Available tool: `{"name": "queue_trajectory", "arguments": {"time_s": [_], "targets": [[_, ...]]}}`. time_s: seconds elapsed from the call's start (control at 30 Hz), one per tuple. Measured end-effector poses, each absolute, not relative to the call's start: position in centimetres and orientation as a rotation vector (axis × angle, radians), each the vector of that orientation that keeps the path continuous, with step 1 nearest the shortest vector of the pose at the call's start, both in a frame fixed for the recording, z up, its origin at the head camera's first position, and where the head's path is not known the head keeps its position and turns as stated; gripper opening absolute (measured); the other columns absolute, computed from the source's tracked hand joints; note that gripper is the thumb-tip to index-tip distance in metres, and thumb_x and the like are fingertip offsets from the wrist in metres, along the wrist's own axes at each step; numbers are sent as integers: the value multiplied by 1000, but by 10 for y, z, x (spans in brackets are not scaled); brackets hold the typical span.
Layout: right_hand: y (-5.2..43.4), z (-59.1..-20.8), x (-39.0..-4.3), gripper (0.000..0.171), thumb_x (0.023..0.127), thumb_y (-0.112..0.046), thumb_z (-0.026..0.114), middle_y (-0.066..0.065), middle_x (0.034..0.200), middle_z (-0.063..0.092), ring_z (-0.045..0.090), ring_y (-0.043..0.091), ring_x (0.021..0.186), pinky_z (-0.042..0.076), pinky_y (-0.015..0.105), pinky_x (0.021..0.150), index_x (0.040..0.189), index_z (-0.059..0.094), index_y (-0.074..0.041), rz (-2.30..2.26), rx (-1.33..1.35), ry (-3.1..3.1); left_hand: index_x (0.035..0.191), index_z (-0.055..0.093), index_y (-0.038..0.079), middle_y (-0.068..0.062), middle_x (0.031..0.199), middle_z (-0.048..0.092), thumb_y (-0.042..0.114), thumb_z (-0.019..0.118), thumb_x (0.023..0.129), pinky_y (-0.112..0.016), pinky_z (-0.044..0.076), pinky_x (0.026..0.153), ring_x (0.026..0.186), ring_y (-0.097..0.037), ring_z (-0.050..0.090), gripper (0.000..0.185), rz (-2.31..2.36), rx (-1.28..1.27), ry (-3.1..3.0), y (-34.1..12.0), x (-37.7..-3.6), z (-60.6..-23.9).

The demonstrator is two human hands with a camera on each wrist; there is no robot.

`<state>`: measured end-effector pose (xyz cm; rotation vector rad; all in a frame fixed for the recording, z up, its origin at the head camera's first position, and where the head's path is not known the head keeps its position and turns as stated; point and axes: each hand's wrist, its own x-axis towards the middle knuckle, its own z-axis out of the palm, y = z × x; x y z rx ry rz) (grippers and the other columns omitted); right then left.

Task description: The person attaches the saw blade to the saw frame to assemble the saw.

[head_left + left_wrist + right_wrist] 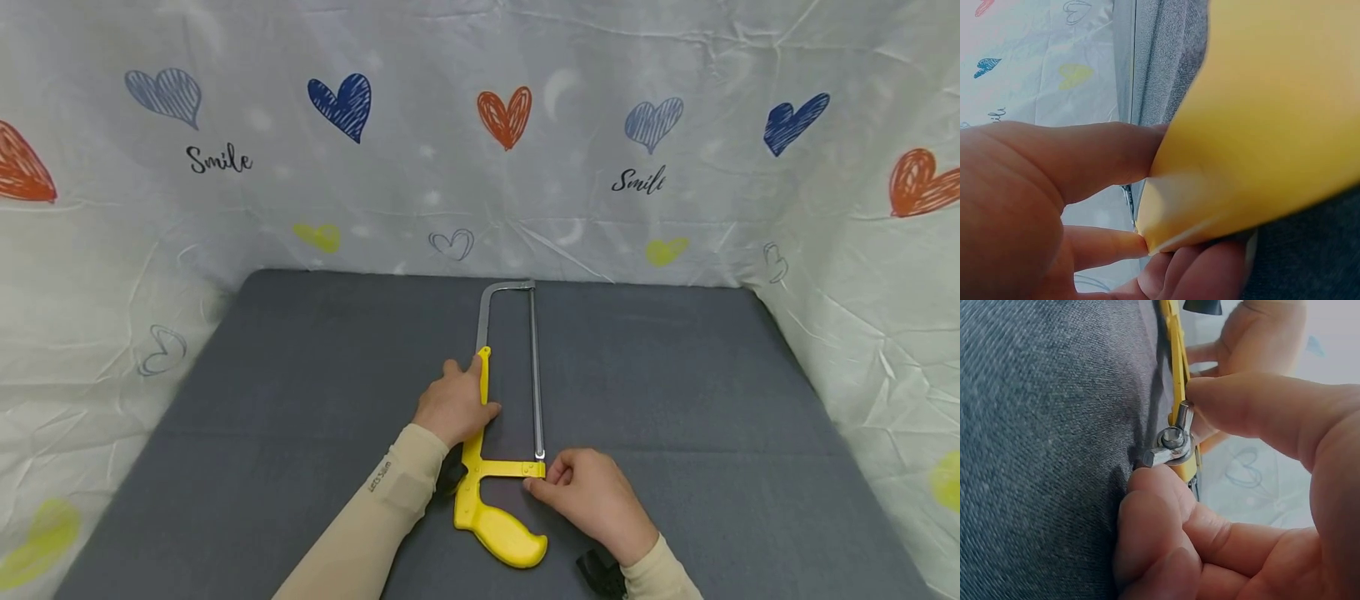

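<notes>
A hacksaw point(510, 556) with a yellow handle and a grey metal bow lies on the dark cloth, its far end pointing away from me. My left hand point(452, 404) grips the yellow part of its frame, thumb on the inner side; close up, the left wrist view shows the yellow body point(1260, 125) between thumb and fingers. At the near end of the blade point(536, 375), my right hand point(592, 497) pinches a metal wing nut point(1174, 439), thumb at one wing and curled forefinger at the other.
Dark grey cloth point(300, 350) covers the table. Behind it and at both sides hangs a white sheet point(420, 192) printed with hearts and "Smile". Black wrist devices show at both cuffs, the right one point(600, 573) close to the cloth.
</notes>
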<state>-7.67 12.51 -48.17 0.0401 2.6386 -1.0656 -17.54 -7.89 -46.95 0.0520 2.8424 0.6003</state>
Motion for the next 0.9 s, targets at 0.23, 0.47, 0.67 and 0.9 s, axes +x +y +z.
{"name": "queue_trajectory", "arguments": {"time_s": [0.23,0.47,0.67,0.9], "targets": [[124,-482,-76,32,85,-39,91,-4,63,58,50,14,54,38,29,51,75,68,-18,-1059,56,2644,170,35,11,-32,145,51,36,80,98,-46,62,73,73,-30,62,88,603,58,2836,-79,-175,-468],[124,-482,-77,32,85,-38,90,-4,63,58,50,14,54,38,29,51,74,69,-18,-1053,49,2644,170,35,11,-31,143,51,36,81,98,-45,62,73,73,-29,62,89,602,42,2829,-79,-174,-468],[124,-482,-77,31,85,-38,90,-4,62,58,50,13,54,38,29,51,74,69,-18,-1060,41,2644,171,35,11,-31,144,51,36,81,98,-45,63,74,73,-29,62,89,598,39,2826,-79,-175,-467],[125,-482,-76,31,85,-38,90,-5,61,57,48,13,52,36,28,50,72,69,-19,-1055,29,2652,170,35,10,-31,145,51,35,81,98,-44,63,73,74,-29,62,89,601,35,2824,-79,-176,-469]]}}
